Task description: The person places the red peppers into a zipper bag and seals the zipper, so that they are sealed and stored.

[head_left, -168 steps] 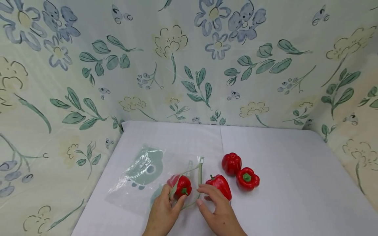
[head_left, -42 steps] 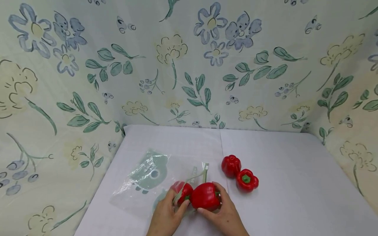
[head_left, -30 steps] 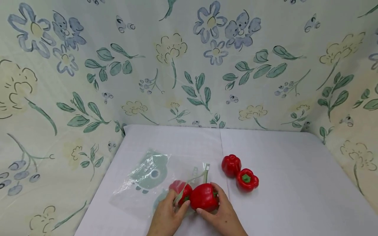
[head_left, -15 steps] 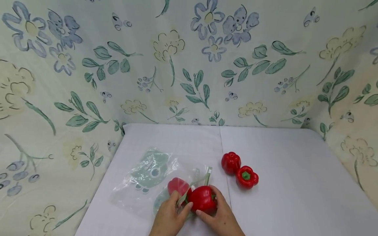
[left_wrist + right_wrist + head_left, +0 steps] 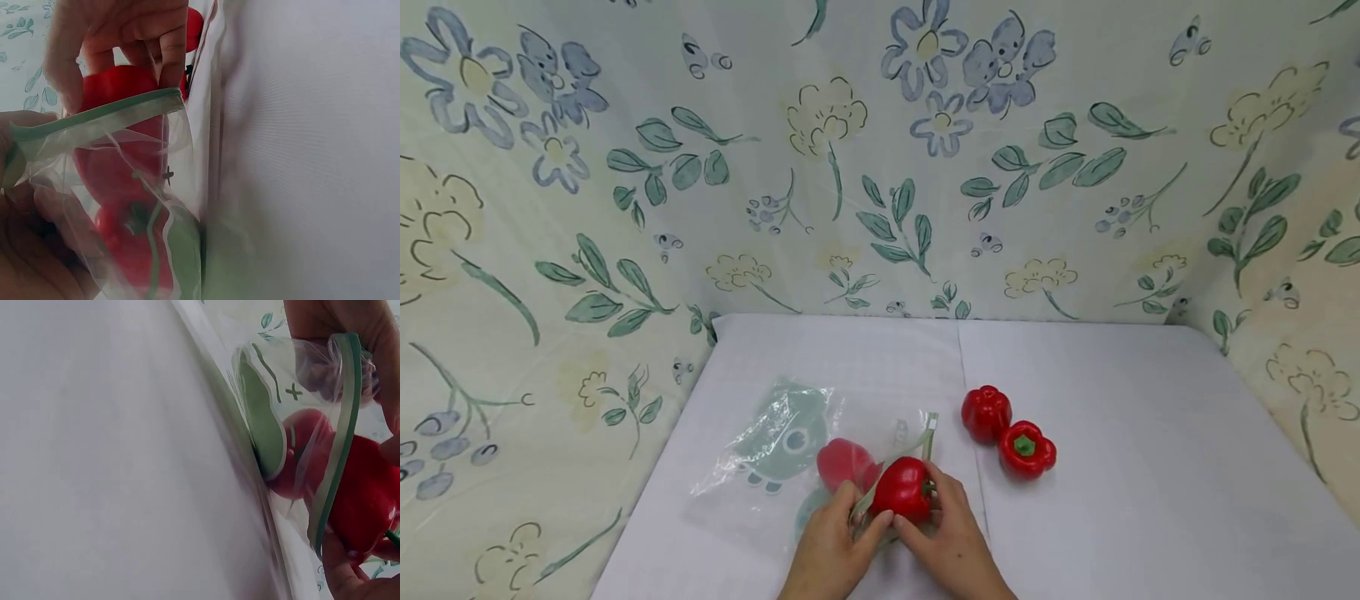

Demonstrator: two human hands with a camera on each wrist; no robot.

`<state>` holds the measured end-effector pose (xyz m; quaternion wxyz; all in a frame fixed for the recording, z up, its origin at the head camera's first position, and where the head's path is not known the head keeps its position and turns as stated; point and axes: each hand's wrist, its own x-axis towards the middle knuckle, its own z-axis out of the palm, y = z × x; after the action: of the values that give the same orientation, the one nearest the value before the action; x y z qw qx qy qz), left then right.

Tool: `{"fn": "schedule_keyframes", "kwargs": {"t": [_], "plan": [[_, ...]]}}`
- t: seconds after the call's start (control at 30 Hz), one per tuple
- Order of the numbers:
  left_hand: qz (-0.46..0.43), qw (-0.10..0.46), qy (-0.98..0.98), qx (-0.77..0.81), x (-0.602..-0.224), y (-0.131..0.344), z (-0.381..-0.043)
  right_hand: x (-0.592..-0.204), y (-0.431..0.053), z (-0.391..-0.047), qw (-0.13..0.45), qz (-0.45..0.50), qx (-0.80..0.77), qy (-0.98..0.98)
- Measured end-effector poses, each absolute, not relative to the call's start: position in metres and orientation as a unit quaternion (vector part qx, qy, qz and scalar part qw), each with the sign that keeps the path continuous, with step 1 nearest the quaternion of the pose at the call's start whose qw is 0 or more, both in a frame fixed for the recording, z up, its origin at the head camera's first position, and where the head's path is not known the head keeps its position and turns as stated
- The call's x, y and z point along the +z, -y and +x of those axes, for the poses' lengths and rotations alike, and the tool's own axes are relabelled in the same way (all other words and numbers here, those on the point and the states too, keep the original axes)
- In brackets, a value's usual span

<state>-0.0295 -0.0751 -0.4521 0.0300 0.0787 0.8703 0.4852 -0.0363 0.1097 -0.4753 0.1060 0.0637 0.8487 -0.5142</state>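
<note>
My left hand (image 5: 835, 542) holds the edge of a clear zip bag (image 5: 778, 437) with green printed shapes, near its mouth. Inside the bag lies one red bell pepper (image 5: 842, 462), seen through the plastic. My right hand (image 5: 951, 537) grips a second red bell pepper (image 5: 901, 490) around its stem end. In the left wrist view the green zip strip (image 5: 100, 114) crosses this pepper, whose lower part is inside the bag. The right wrist view shows its stem end (image 5: 369, 500) outside the strip and the fingers around it. Both thumbs nearly meet at its near side.
Two more red bell peppers stand right of the hands: one farther back (image 5: 986, 414), one with its green stem showing (image 5: 1027, 450). They sit close together on the white-covered table (image 5: 1120, 467). A flowered curtain (image 5: 880, 167) rises behind and at the sides.
My right hand picked up the pepper beside the bag and moved it left into the bag's mouth. The pepper inside has shifted deeper, left and away. My left hand stays on the bag's edge.
</note>
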Motion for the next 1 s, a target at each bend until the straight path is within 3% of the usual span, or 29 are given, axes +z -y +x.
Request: {"fn": "schedule_keyframes", "kwargs": {"t": [0.23,0.5,0.67,0.87,1.0], "plan": [[0.089,0.019,-0.867,0.49,-0.451,0.075,-0.029,-0.474,-0.101,-0.038,0.083,0.057,-0.504,-0.858],[0.094,0.005,-0.864,0.495,-0.451,0.077,-0.028,-0.474,-0.111,-0.04,0.172,-0.089,-0.58,-0.791],[0.092,0.006,-0.863,0.497,-0.452,0.078,-0.028,-0.472,-0.117,-0.036,0.165,-0.103,-0.575,-0.795],[0.08,0.013,-0.87,0.487,-0.451,0.076,-0.028,-0.466,-0.127,-0.035,0.079,-0.005,-0.552,-0.83],[0.071,0.032,-0.867,0.492,-0.448,0.076,-0.029,-0.461,-0.141,-0.037,-0.063,0.084,-0.528,-0.843]]}}
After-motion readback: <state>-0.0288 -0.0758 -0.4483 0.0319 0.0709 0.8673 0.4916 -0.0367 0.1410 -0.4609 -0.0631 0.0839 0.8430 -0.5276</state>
